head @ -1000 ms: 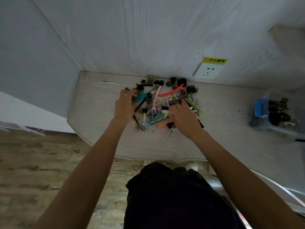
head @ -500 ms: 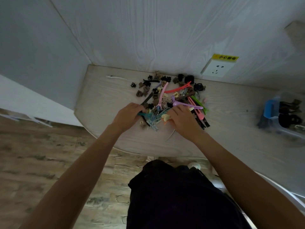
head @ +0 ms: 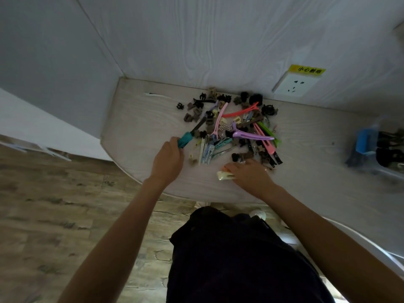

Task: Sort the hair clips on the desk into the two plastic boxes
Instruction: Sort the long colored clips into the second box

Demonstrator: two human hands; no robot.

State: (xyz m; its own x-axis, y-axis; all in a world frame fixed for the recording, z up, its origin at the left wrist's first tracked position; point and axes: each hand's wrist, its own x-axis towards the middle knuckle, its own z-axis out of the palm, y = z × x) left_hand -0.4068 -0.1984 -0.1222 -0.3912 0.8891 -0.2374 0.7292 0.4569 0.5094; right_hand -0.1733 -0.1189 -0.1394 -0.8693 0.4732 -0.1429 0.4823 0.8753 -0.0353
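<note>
Hair clips (head: 231,127): slim glossy plastic | left grip (head: 168,159) clasps teal clip (head: 185,139) | right grip (head: 249,173) pinches cream clip (head: 224,176)

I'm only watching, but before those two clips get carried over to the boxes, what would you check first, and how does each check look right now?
1. Left hand has a firm hold on the teal clip: ok, fingers curl round its end.
2. Right hand has its cream clip: ok, the clip sticks out from under the fingers.
3. Teal clip free of the pile: cannot tell, its dark tip lies among other clips.
4. Box within view on the right: ok, partly cut off by the frame.
5. Second box located: cannot tell.
6. Desk between pile and box unobstructed: ok.
</note>
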